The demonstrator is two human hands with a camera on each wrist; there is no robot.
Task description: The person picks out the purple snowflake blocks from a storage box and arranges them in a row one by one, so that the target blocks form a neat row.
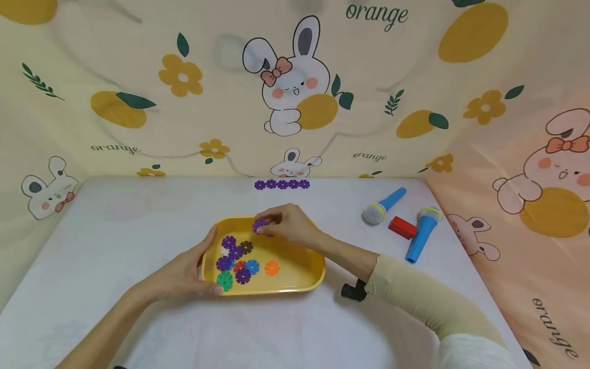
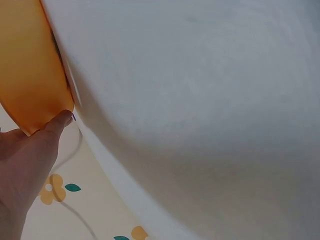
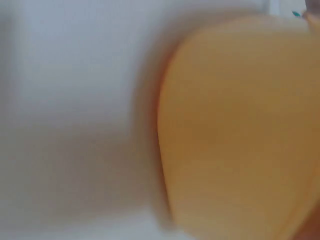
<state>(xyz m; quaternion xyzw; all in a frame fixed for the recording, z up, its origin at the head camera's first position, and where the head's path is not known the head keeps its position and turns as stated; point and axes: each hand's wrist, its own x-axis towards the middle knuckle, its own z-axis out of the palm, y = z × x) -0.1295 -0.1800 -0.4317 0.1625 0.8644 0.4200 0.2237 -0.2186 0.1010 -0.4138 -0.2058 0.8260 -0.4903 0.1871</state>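
Observation:
A yellow tray (image 1: 295, 266) stands mid-table with several snowflake discs at its left side: purple ones (image 1: 243, 276), a green one (image 1: 224, 281), a blue one (image 1: 252, 267), plus brown, white and red. An orange disc (image 1: 272, 267) lies apart from them. My left hand (image 1: 182, 271) holds the tray's left end, thumb at the near corner; the left wrist view shows its fingers against the tray wall (image 2: 30, 75). Over the tray's far edge, my right hand (image 1: 292, 224) pinches a purple snowflake disc (image 1: 259, 226). The right wrist view is blurred and mostly filled by the tray (image 3: 235, 125).
Several purple discs (image 1: 282, 184) lie in a row at the table's back edge. To the right are two blue toy microphones (image 1: 420, 238) with a red block (image 1: 402, 227) between them. Printed cloth walls (image 1: 221, 118) rise behind and beside the white table (image 1: 138, 215).

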